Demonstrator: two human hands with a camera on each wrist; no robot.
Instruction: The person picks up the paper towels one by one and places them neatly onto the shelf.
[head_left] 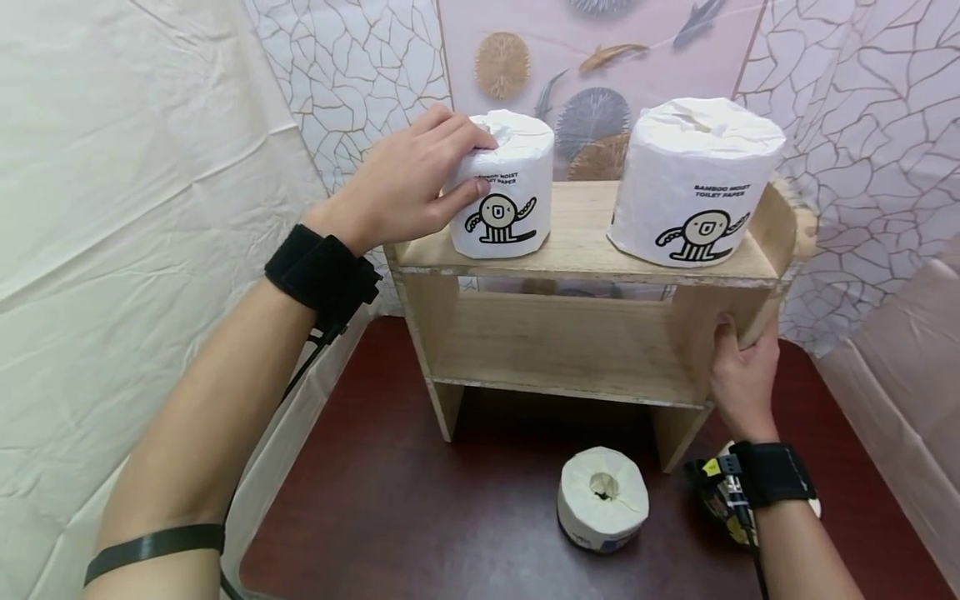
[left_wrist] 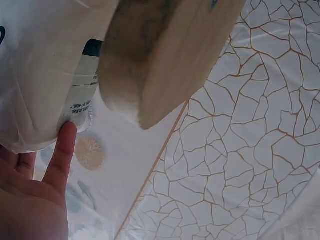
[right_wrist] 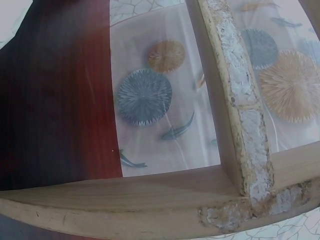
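My left hand (head_left: 416, 179) grips a white-wrapped toilet paper roll (head_left: 501, 218) on the left of the top board of a wooden shelf (head_left: 562, 342). Its thumb lies on the front and its fingers reach over the top and far side. In the left wrist view, a fingertip touches the roll's wrapper (left_wrist: 40, 75) near its edge. A second wrapped toilet paper roll (head_left: 697, 183) stands upright on the right of that board. My right hand (head_left: 746, 375) holds the shelf's right side panel, thumb on the inner face; the right wrist view shows the shelf's edge (right_wrist: 240, 100) but no hand.
On the dark red table (head_left: 360, 492), a smaller roll (head_left: 603, 500) with an open core stands before the shelf. Another object (head_left: 723, 508) lies partly hidden under the right wrist. Patterned sheeting (head_left: 360, 75) hangs behind, and a pale cloth (head_left: 112, 208) hangs at left.
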